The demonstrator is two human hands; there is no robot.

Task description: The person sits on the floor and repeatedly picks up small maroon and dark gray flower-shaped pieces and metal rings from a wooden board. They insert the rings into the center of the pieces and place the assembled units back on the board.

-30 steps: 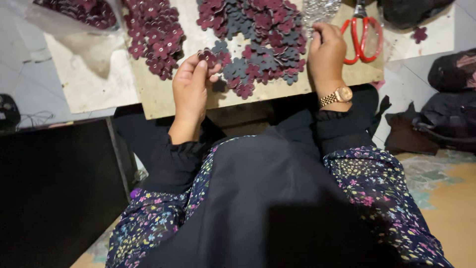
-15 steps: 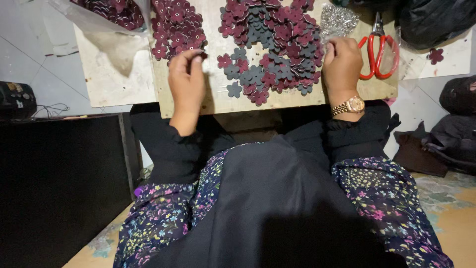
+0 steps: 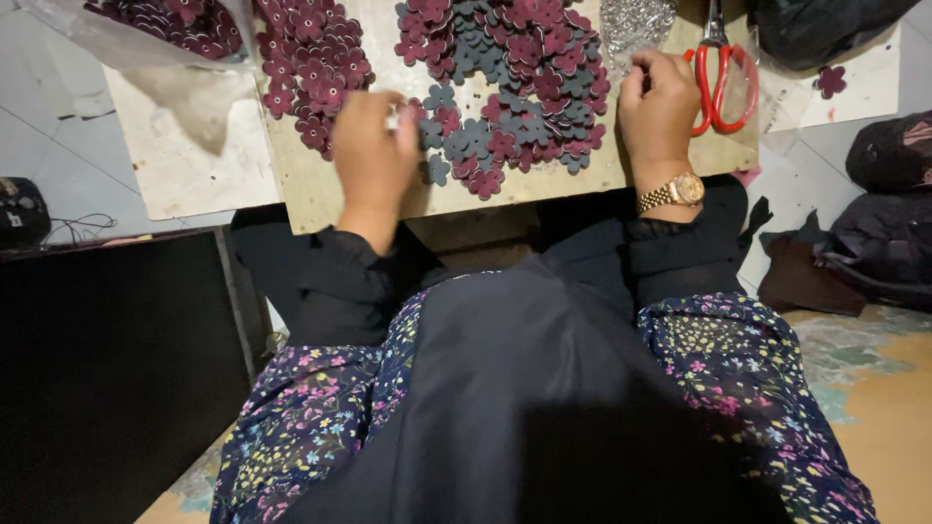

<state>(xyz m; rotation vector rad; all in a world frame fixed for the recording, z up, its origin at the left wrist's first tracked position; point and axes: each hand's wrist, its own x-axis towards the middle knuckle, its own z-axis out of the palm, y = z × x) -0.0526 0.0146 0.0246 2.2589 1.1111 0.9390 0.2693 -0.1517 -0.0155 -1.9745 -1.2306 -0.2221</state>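
A wooden board [image 3: 311, 189] lies across my lap with piles of small felt flowers on it. One heap of maroon flowers [image 3: 316, 63] sits at the upper left, and a mixed heap of maroon and grey flowers [image 3: 505, 78] fills the middle. My left hand [image 3: 374, 160] rests knuckles-up between the two heaps, fingertips pinched near a flower at the mixed heap's edge; what it grips is hidden. My right hand [image 3: 660, 107], with a gold watch on the wrist, curls its fingers at the right edge of the mixed heap, beside a small pile of silvery bits [image 3: 636, 21].
Red-handled scissors [image 3: 718, 78] lie on the board's right end. A clear plastic bag of maroon flowers [image 3: 165, 24] lies at the upper left. Dark bags [image 3: 879, 184] sit on the floor to the right, and a black surface [image 3: 107, 369] is at my left.
My left hand has slid from the left maroon heap toward the mixed heap. The right hand stays at the heap's right edge. The view has tilted slightly downward.
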